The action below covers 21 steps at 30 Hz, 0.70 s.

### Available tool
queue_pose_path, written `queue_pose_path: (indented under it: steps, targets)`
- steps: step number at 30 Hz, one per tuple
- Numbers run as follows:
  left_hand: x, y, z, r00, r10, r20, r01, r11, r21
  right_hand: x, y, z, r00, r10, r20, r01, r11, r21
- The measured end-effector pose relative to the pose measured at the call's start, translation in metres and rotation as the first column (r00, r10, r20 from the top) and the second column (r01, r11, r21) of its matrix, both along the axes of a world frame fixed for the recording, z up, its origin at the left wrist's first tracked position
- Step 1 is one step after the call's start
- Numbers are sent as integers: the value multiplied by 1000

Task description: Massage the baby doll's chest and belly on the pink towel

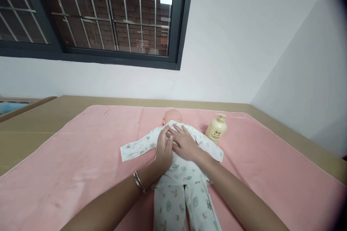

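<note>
A baby doll (180, 169) in a white printed top and trousers lies stretched out, its bald head (172, 115) at the far end and its sleeves spread to both sides. My right hand (184, 142) rests flat on the upper part of the doll's top with the fingers apart. Right beside it, my left hand (164, 151) is turned partly on its edge against the top, fingers stretched out and their tips meeting the right hand. Neither hand holds anything. Parts of the top are hidden beneath both hands. A bracelet (139, 182) circles my left wrist.
Under the doll is a pink mat (89, 158) on a tan surface (292, 133). A yellow pump bottle (217, 129) stands tilted near the doll's right-hand sleeve. Behind rises a white wall (222, 43) with a dark-framed barred window (119, 57). A raised wooden edge (29, 107) runs at the left.
</note>
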<state>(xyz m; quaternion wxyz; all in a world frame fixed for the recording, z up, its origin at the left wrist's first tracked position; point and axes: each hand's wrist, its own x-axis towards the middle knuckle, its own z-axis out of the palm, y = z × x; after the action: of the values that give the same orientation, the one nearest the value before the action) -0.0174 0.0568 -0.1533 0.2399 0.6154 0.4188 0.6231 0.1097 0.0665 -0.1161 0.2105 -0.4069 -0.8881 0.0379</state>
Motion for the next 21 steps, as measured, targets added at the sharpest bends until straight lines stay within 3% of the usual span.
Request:
queue_pose_path:
  steps: [2,5,10,14,18,21]
  targets:
    - [1,-1,1,1000,5,-21,-6,1000,-10,14,17,1,996,1,-88,-4,999,-44]
    - [2,-1,2,998,12,-63,-14,999,-44,25,27,-2,970,-192,-149,186,981,-54]
    - [1,5,0,988,62,-140,-77,991,-110,1,-5,-9,886,-463,-20,464,886,3]
    - [-2,17,0,961,55,-270,-76,995,-69,-15,-23,-10,895,-447,17,444,892,80]
    - [-6,30,2,931,39,-362,-63,996,-55,-5,-8,-7,930,-367,-28,368,929,50]
    - [-6,36,4,904,19,-427,-65,993,-94,5,5,-6,916,-395,-75,397,918,5]
